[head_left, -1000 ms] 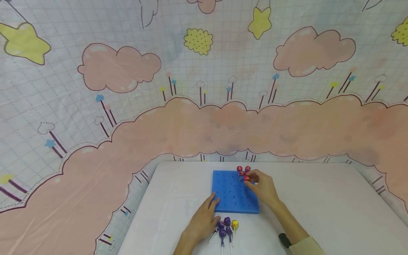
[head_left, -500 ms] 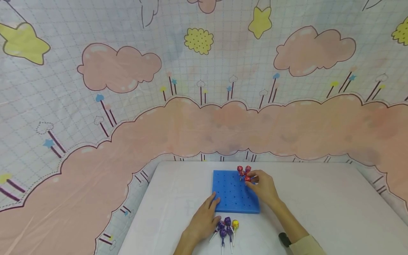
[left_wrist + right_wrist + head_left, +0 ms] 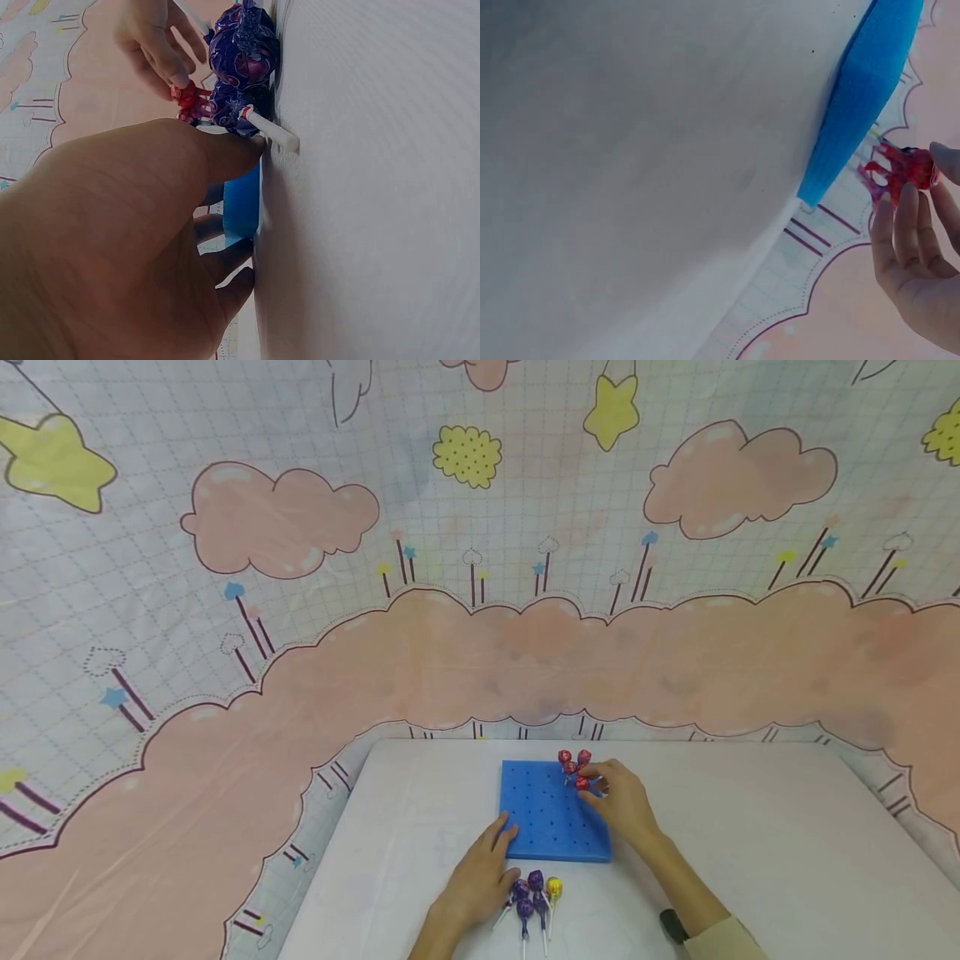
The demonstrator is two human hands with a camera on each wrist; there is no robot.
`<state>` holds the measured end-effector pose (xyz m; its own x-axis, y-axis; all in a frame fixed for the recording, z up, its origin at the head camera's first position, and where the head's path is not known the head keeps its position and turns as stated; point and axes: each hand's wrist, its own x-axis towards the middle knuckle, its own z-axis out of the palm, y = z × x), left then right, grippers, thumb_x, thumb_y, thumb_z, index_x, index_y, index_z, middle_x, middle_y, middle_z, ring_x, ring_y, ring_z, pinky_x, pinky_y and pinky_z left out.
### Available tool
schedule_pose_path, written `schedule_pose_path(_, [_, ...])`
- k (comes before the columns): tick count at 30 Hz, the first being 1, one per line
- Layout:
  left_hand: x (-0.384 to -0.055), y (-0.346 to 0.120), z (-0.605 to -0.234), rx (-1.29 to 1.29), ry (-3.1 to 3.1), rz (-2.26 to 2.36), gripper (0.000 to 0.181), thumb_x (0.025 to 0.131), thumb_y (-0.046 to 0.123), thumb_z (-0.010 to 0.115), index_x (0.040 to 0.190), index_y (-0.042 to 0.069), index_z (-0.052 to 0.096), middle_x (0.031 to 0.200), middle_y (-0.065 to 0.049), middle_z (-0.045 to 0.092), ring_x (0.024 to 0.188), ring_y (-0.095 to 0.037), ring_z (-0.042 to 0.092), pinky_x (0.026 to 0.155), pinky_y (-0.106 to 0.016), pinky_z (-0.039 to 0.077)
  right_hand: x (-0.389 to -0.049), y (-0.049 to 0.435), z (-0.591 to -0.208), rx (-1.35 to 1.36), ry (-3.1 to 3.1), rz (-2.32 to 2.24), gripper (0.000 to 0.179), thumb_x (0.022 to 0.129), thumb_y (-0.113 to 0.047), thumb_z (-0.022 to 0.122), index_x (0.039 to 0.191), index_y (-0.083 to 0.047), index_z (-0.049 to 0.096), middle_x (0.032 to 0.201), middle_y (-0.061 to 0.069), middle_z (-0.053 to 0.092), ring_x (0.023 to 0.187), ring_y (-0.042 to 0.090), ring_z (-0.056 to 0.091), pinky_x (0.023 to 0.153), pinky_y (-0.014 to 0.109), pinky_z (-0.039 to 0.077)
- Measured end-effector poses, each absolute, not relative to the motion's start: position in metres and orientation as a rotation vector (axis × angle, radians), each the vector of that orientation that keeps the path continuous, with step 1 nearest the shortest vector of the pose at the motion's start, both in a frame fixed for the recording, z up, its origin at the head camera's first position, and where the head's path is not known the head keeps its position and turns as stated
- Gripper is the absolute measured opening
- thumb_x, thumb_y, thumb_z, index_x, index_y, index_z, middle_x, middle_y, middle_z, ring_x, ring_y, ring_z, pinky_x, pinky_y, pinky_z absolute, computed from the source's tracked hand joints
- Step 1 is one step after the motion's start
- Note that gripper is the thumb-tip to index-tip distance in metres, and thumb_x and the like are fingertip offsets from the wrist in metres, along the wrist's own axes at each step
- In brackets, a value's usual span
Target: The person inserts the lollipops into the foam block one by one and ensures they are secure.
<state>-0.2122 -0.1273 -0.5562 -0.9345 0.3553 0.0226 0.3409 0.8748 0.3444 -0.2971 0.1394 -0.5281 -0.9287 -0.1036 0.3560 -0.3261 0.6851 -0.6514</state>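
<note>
A blue square board (image 3: 551, 818) dotted with small holes lies on the white table. Several red-wrapped lollipops (image 3: 565, 757) stand in its far right corner. My right hand (image 3: 621, 797) is there, thumb and fingers around the head of the nearest red lollipop (image 3: 922, 169); its stick is hidden in the head view. My left hand (image 3: 476, 877) rests against the board's left edge with fingers extended, its thumb close to the purple lollipops (image 3: 244, 49). In the left wrist view, a white stick points out beside that thumb.
Several purple lollipops (image 3: 524, 908) and a yellow lollipop (image 3: 553, 887) lie in front of the board, sticks toward me. Bare white tabletop (image 3: 750, 843) extends to the right. Behind the table hangs a patterned cloth (image 3: 480, 668) with clouds and stars.
My right thumb and index finger have shifted slightly at the nearest red lollipop, whose head sits a little lower between them. The left hand and the board stay in place.
</note>
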Motion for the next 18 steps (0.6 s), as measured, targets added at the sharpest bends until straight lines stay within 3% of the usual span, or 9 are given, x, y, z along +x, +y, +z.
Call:
schedule_pose_path(6, [-0.214,-0.127,-0.557,0.561,3.008,0.547,0.064,0.104,0.033,0.064,0.16,0.012,0.04,0.171,-0.011,0.025,0.153,-0.032,0.035,0.122,-0.048,0.038,-0.288,0.143,-0.522,0.322,-2.644,1.063,0.039,0.089,-0.014,0.085,0.124,-0.006,0.072,0.116,0.011,0.068,0.098,0.026,0.069,0.082,0.042,0.065])
schedule_pose_path(18, [-0.218,-0.128,-0.56,0.574,3.009,0.541,0.065,0.105,0.035,0.063,0.16,0.011,0.04,0.171,-0.012,0.024,0.153,-0.032,0.034,0.122,-0.048,0.037,-0.264,0.152,-0.508,0.256,-2.738,0.863,0.027,0.088,-0.021,0.086,0.111,-0.009,0.077,0.115,0.01,0.07,0.103,0.032,0.069,0.082,0.047,0.063])
